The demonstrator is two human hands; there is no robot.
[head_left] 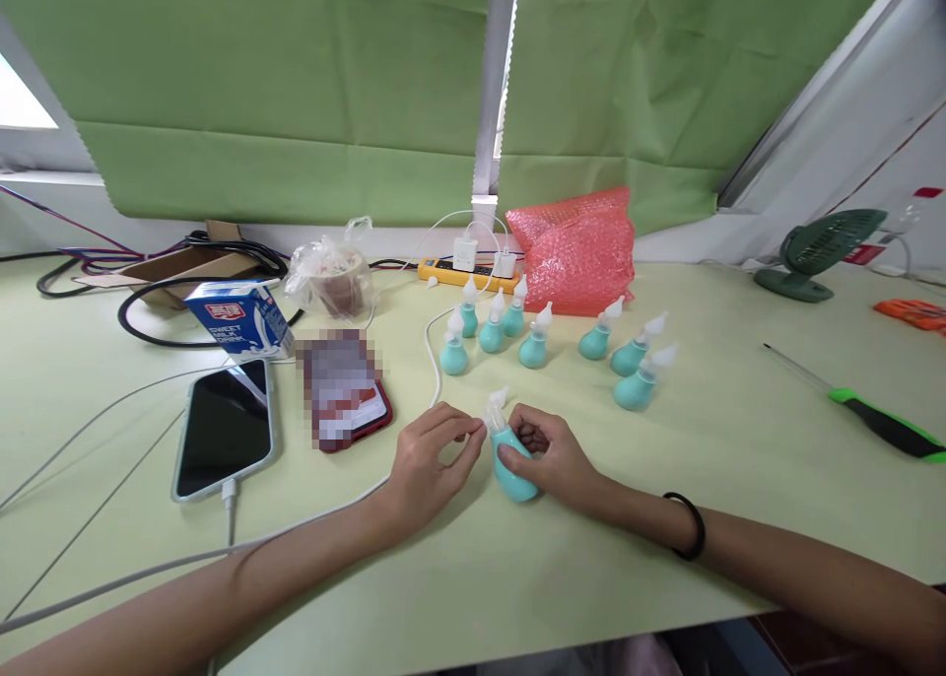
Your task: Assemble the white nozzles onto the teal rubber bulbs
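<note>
A teal bulb nasal aspirator, with a clear neck and whitish tip, leans slightly left just above the table. My right hand is closed around its bulb, thumb across the front and fingers curled behind. At the left side of the clear neck, the thumb and index finger of my left hand are pinched together; any small piece between them is too small to make out. Beyond my hands stand several similar aspirators, tips up. Three at the right, including the nearest one, tilt to the right.
A red bubble-wrap bag and yellow power strip lie at the back. Left are two phones, a milk carton, a bagged cup and a white cable. Right are a screwdriver and green fan.
</note>
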